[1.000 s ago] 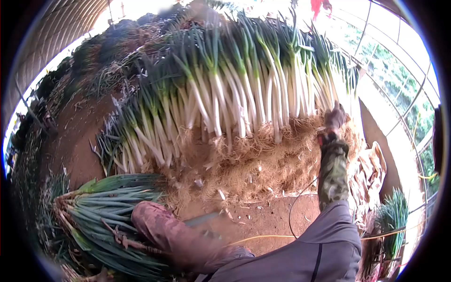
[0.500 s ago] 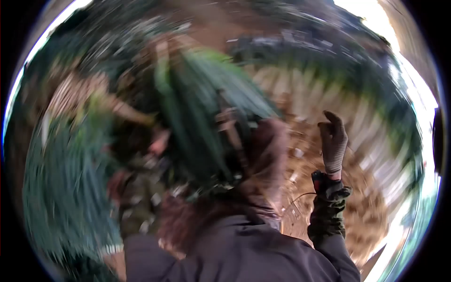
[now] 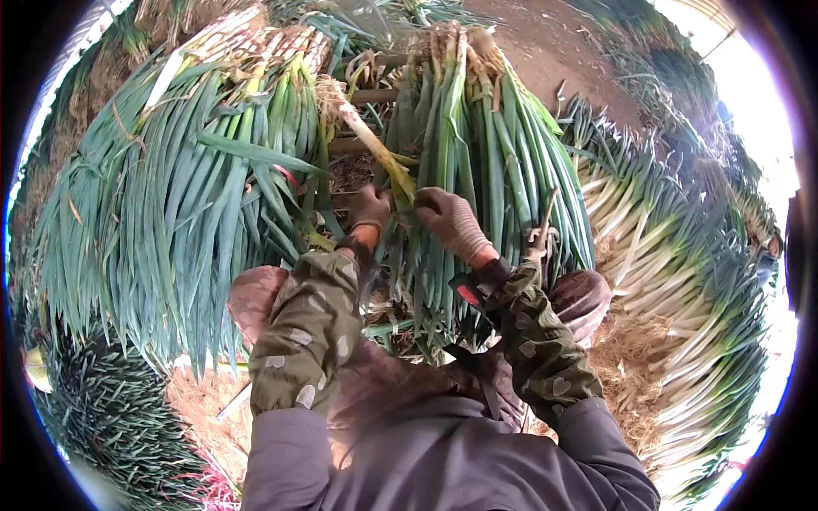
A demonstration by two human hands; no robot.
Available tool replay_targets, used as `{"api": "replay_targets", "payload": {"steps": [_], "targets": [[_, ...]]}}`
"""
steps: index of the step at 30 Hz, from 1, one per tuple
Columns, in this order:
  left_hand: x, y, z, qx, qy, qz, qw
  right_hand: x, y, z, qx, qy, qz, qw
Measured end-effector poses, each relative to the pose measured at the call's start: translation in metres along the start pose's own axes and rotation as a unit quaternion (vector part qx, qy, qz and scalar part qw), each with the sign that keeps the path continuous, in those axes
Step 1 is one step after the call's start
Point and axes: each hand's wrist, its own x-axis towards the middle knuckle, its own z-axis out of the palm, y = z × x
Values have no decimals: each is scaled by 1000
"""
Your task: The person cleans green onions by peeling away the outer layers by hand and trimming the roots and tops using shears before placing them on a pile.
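Observation:
A single green onion (image 3: 371,136), roots at the upper left, slants down between my hands, its yellowish leaf base close to my fingers. My left hand (image 3: 372,209), gloved, is closed on its lower part. My right hand (image 3: 452,223), also in a knitted glove, is closed on the same onion's leaves just to the right. Bunched green onions (image 3: 486,128) lie with roots away from me behind and right of my right hand. A larger pile of green onions (image 3: 187,187) fans out to my left. My fingertips are partly hidden.
Rows of green onions (image 3: 682,307) with white stems and roots lie along the right side. Dark cut leaf ends (image 3: 111,409) are massed at lower left, beside pink strings (image 3: 217,481). Wooden bars (image 3: 375,95) show between the two piles, and bare soil (image 3: 554,43) lies beyond.
My right hand has come from the far right, raised with fingers apart, to the onion in front of me. The view has turned and sharpened.

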Motion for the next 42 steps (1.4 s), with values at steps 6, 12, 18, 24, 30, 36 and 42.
{"api": "replay_targets", "payload": {"steps": [6,12,18,24,30,36,42], "targets": [[30,52,6,-49,92,-32,994,2,18,44,-185,-30,60,980],[54,29,20,-217,12,-81,973,-25,41,37,-163,42,-44,985],[60,83,-50,-213,187,84,955,-79,-8,-47,-10,176,34,984],[112,154,-150,-269,193,221,917,-152,67,-123,-337,264,137,893],[143,213,-175,-357,44,184,915,-173,65,-105,-88,207,242,944],[194,198,-153,-268,-144,0,952,-176,63,-71,-256,235,224,911],[119,43,-12,86,-136,-41,986,-183,51,-81,-158,193,291,924]]}}
